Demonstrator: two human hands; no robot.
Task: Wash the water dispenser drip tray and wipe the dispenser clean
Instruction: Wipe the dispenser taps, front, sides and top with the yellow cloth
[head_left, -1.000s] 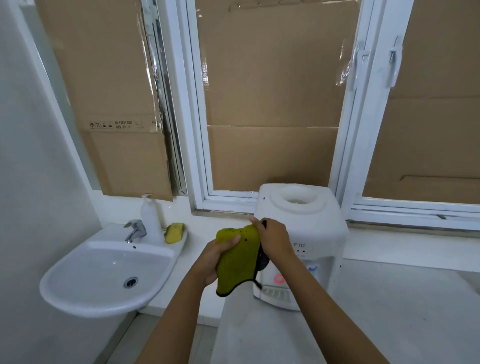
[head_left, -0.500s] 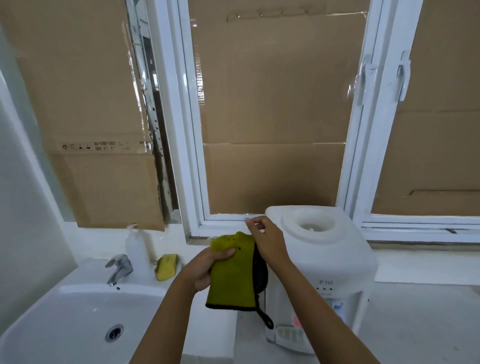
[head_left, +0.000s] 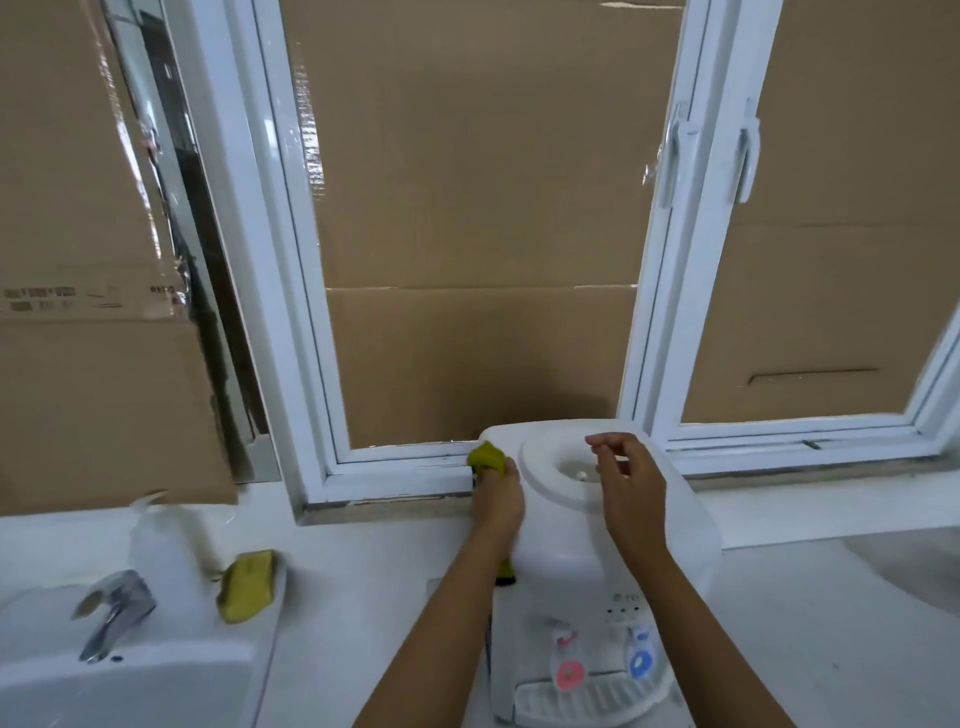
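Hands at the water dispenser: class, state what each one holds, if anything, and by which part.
The left hand grips the yellow-green cloth bunched in its fingers, against the dispenser's top left edge. The right hand holds nothing.

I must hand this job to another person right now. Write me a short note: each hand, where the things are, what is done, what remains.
Left hand: holds the green cloth against the top left corner of the water dispenser.
Right hand: open, above the bottle well on the dispenser's top, holding nothing.
Drip tray: seated in the dispenser's front, below the red and blue taps.
Done: whether the tray was washed cannot be told.
Left: wipe top, sides and front.
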